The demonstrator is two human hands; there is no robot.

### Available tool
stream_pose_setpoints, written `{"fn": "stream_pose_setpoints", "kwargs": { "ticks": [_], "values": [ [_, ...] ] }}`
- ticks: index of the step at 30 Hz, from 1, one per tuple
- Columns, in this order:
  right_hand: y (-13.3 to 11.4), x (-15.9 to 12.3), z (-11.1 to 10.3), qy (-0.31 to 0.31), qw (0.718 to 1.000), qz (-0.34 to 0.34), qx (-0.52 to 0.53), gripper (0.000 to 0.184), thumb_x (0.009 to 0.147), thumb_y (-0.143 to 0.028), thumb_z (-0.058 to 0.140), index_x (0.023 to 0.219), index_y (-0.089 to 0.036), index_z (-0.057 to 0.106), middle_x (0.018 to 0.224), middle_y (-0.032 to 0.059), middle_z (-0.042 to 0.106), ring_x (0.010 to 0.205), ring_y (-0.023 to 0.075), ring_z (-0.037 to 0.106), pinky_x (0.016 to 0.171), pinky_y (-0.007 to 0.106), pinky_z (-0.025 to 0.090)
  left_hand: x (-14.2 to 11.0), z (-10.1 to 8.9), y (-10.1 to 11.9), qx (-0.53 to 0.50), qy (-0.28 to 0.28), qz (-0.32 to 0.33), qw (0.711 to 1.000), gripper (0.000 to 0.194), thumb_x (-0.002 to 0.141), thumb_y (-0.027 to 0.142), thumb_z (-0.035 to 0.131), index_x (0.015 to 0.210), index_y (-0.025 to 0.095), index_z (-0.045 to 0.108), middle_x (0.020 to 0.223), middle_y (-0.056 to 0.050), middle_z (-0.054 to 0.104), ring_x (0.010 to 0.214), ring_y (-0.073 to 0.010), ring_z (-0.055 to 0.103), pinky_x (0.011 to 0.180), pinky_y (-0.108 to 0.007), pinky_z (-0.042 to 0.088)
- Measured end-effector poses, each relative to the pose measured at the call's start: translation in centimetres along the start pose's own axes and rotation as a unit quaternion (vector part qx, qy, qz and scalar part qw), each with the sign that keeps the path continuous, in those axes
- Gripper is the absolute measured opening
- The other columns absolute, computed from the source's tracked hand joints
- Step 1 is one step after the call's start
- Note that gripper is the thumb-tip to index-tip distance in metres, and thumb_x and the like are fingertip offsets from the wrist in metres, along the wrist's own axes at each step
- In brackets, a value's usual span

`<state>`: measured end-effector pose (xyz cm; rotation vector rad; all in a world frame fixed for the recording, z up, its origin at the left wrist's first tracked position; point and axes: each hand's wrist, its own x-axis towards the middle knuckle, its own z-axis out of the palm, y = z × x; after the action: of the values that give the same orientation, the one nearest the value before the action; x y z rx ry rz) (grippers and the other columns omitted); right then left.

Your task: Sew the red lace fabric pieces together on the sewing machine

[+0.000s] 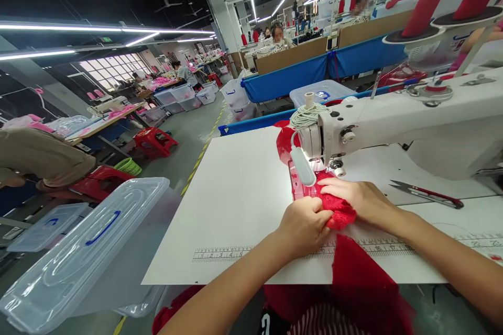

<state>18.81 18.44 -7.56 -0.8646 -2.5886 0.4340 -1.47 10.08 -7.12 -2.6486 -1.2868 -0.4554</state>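
Observation:
A piece of red lace fabric (338,212) lies bunched on the white sewing table, under the head of the sewing machine (332,133). My left hand (304,224) is closed, its thumb and fingers pinching the near left edge of the lace. Resting on the lace from the right is my right hand (363,200), its fingers stretched out towards the needle area. The presser foot and needle are mostly hidden behind a small white lamp (303,166). Red cloth (363,272) hangs over the table's front edge. Thread snips (428,193) lie to the right of my right hand.
A printed ruler (220,254) runs along the table's (236,183) front. Red thread cones (428,2) stand above the machine. A lidded plastic box (90,241) is on the left, near a seated person's arm (39,157). Other people sit at machines farther back.

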Motion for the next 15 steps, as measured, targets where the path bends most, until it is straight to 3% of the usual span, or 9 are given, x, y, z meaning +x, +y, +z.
{"fn": "stream_pose_setpoints", "kwargs": {
  "ticks": [2,4,6,8,10,12,15],
  "values": [
    [0.0,0.5,0.4,0.019,1.000,-0.007,0.020,0.017,0.089,-0.025,0.049,0.074,-0.024,0.058,0.084,0.0022,0.071,0.066,0.0172,0.060,0.056,0.028,0.039,-0.3,0.4,0.4,-0.001,-0.002,-0.002,1.000,0.028,0.096,0.030,0.055,0.071,0.019,0.060,0.070,-0.002,0.053,0.060,-0.0150,0.046,0.055,-0.029,0.035],
    [0.1,0.5,0.9,0.040,0.999,-0.005,0.033,0.026,0.090,-0.025,0.045,0.065,-0.024,0.045,0.067,0.0007,0.058,0.056,0.0152,0.048,0.052,0.028,0.032,-0.5,0.8,0.6,-0.004,-0.001,-0.022,1.000,0.025,0.098,0.023,0.050,0.077,0.018,0.063,0.070,-0.003,0.053,0.061,-0.0166,0.047,0.054,-0.030,0.035],
    [0.1,0.2,1.2,0.053,0.998,-0.007,0.043,0.026,0.093,-0.024,0.040,0.067,-0.024,0.046,0.070,0.0016,0.056,0.059,0.0158,0.048,0.054,0.028,0.035,-0.5,0.9,0.5,-0.017,0.000,-0.055,0.998,0.027,0.097,0.009,0.043,0.083,0.016,0.064,0.070,-0.004,0.054,0.063,-0.0180,0.050,0.056,-0.030,0.037],
    [0.2,0.0,1.3,0.054,0.996,-0.016,0.071,0.019,0.092,-0.024,0.042,0.080,-0.024,0.057,0.081,0.0034,0.061,0.068,0.0172,0.054,0.060,0.029,0.041,-0.3,0.8,0.0,-0.047,0.000,-0.089,0.995,0.032,0.095,0.000,0.037,0.083,0.015,0.063,0.075,-0.007,0.058,0.068,-0.0192,0.055,0.060,-0.031,0.042],
    [0.1,-0.1,1.3,0.046,0.992,-0.023,0.111,0.017,0.092,-0.024,0.046,0.090,-0.024,0.063,0.088,0.0040,0.064,0.074,0.0181,0.058,0.065,0.029,0.045,0.4,0.5,-0.9,-0.105,-0.005,-0.106,0.989,0.028,0.093,0.000,0.041,0.082,0.016,0.060,0.088,-0.010,0.064,0.080,-0.0209,0.061,0.068,-0.032,0.048],
    [0.2,0.0,1.3,0.060,0.987,-0.012,0.149,0.017,0.093,-0.027,0.050,0.084,-0.024,0.064,0.086,0.0032,0.063,0.074,0.0182,0.059,0.064,0.028,0.046,1.1,0.0,-2.0,-0.188,-0.020,-0.108,0.976,0.019,0.091,0.004,0.047,0.084,0.018,0.058,0.102,-0.010,0.067,0.094,-0.0211,0.064,0.079,-0.032,0.052],
    [0.6,0.2,1.3,0.109,0.978,0.025,0.177,0.017,0.089,-0.031,0.053,0.075,-0.024,0.060,0.079,0.0021,0.061,0.072,0.0187,0.060,0.063,0.028,0.046,2.3,-0.3,-3.8,-0.314,-0.049,-0.136,0.938,0.019,0.098,0.015,0.042,0.084,0.021,0.052,0.093,-0.005,0.067,0.090,-0.0183,0.064,0.084,-0.032,0.054]
  ]
}}
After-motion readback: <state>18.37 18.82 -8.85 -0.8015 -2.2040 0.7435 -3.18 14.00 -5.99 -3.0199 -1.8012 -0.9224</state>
